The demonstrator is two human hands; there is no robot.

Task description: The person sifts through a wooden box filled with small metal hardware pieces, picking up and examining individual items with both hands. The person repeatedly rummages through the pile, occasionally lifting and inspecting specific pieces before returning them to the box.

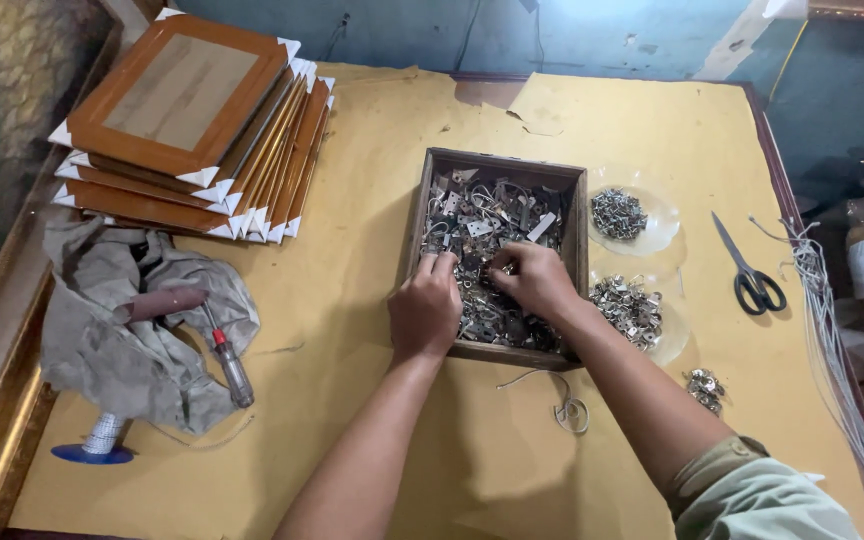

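Both hands, left (425,305) and right (535,280), fingers curled into small metal fittings (482,225), wooden box (499,160) at 12 o'clock; light, stiff, sharp-edged, tangling; best pinched singly.

Dark-brown box (432,200), silvery metal hardware (482,215)

Left of the fingers lie stacked picture frames (192,120), a screwdriver (230,362) on crumpled cloth (112,350); scissors (750,272) lie right.
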